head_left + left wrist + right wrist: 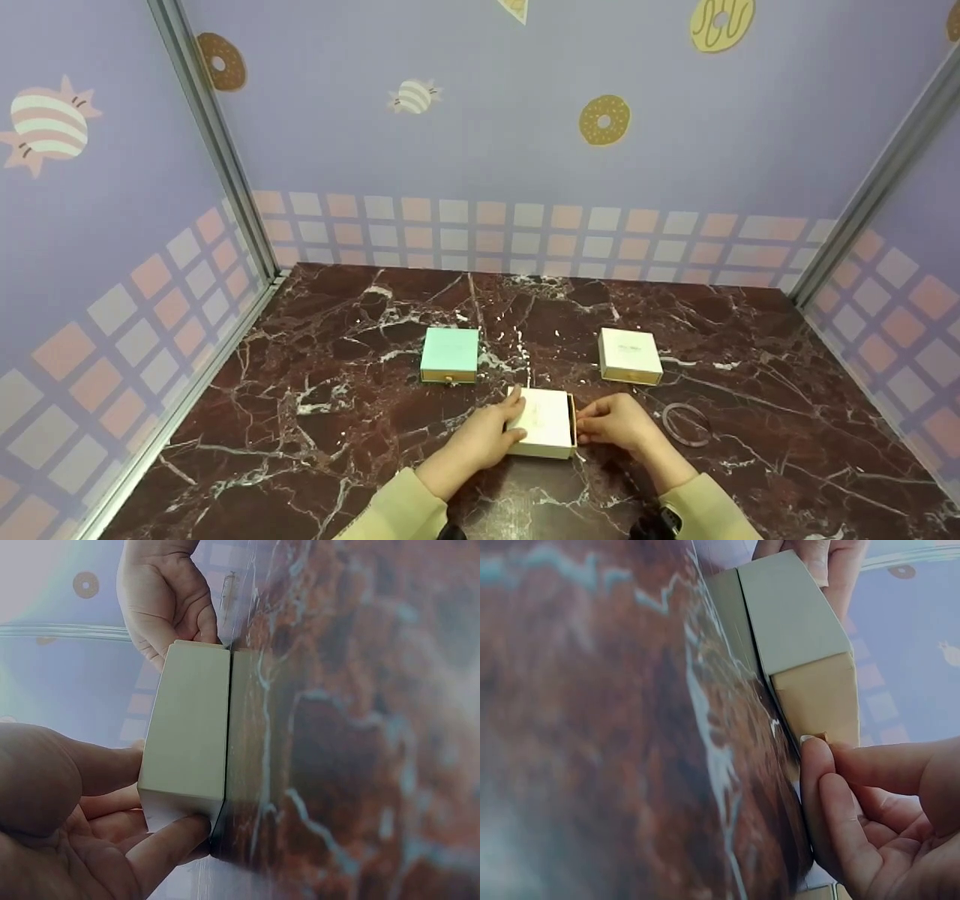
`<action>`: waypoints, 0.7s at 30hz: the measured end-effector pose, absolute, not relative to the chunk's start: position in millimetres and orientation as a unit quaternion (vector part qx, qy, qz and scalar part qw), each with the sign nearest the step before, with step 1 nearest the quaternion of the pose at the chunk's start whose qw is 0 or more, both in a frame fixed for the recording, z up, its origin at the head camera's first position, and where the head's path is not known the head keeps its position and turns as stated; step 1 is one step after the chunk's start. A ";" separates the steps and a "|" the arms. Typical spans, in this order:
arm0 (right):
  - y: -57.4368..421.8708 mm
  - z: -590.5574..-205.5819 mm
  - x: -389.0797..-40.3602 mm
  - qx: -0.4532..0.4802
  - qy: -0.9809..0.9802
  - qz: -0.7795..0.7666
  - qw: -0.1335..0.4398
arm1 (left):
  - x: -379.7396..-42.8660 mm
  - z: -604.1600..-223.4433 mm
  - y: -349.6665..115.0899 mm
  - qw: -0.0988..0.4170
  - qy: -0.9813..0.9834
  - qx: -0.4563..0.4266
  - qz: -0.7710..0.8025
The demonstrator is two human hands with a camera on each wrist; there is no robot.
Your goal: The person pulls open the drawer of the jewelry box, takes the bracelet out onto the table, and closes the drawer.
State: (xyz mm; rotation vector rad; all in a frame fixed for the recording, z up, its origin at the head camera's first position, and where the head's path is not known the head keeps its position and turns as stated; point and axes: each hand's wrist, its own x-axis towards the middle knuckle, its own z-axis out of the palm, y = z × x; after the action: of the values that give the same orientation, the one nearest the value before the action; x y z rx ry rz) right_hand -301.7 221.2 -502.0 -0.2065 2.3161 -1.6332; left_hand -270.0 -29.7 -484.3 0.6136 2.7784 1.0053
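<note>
A cream drawer box (546, 420) lies on the marbled table, in front of the person. My left hand (484, 436) grips its left end, thumb and fingers bent about the edges; the left wrist view shows a fingertip low on the end of the box's sleeve (187, 720). At the opposite end, my right hand (613, 421) pinches a small pull tab (822, 736) on the yellowish drawer front (817, 694) between thumb and forefinger. A narrow dark gap shows between sleeve and drawer front in the head view. The drawer's inside is hidden.
A mint-green drawer box (450, 349) stands behind, to the left, and another cream box (630, 351) behind, to the right. A pale bangle (691, 443) lies right of my right hand. Patterned walls (480, 150) enclose the table (300, 465) at the back and sides.
</note>
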 end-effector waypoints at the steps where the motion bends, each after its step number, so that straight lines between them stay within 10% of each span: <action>1: 221.7 -501.6 -301.8 -0.072 0.805 -0.569 0.151 | -270.0 -484.2 -29.7 0.062 0.919 0.203 0.332; 21: 230.9 -497.8 -304.2 -0.072 0.821 -0.543 0.161 | -271.2 -486.1 -29.6 0.056 0.915 0.206 0.341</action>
State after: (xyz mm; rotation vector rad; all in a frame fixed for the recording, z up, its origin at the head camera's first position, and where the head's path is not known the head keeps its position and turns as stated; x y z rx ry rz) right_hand -304.2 230.9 -497.8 -0.2061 2.3449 -1.5497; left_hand -271.2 -29.6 -486.1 0.6260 2.7766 1.0354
